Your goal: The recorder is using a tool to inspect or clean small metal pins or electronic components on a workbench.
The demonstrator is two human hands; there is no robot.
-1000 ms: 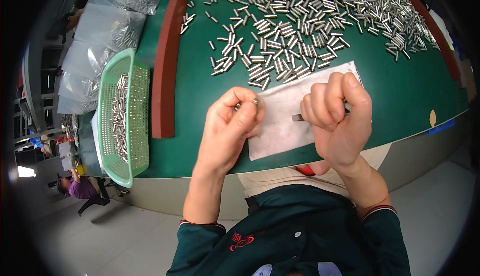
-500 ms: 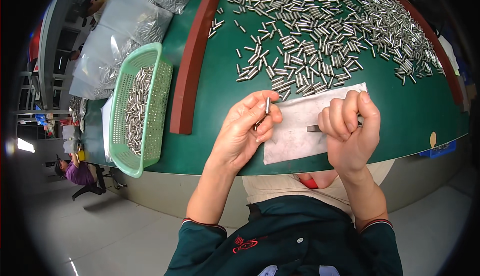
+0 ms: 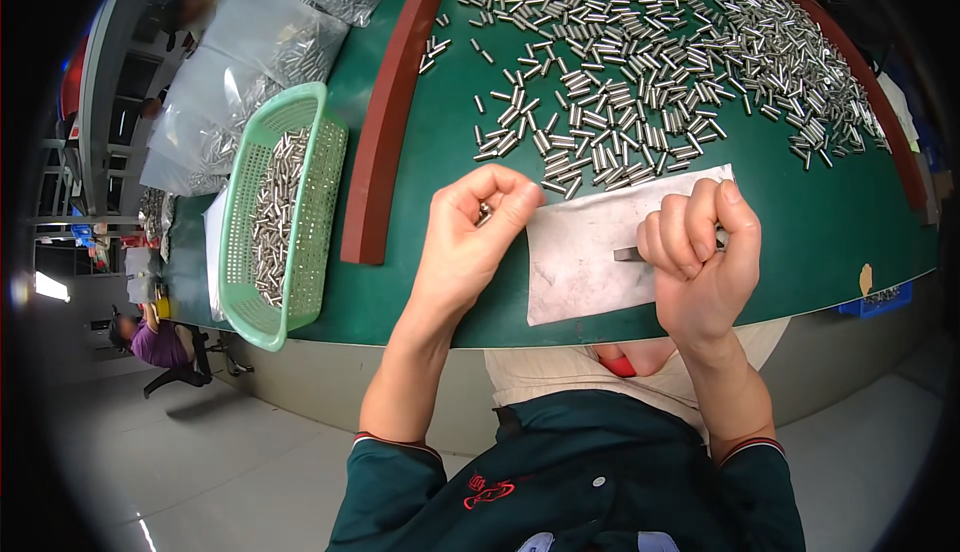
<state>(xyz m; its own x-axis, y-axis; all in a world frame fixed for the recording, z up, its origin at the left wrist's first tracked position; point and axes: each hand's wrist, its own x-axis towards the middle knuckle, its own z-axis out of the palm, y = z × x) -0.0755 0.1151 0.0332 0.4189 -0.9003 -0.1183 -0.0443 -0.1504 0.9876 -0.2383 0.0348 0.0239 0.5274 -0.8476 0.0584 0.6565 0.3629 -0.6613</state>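
Left hand (image 3: 466,240) was curled around metal pins (image 3: 485,212); right hand (image 3: 700,262) was clenched on flat metal tool (image 3: 627,254), over pale sheet (image 3: 575,287).

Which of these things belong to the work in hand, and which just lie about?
Seemingly part of it:
metal piece in the left hand
flat grey piece in the right hand
loose metal pins
stained pale sheet
green basket of pins

Seemingly just lying about:
tan scrap
white paper-like sheet at right
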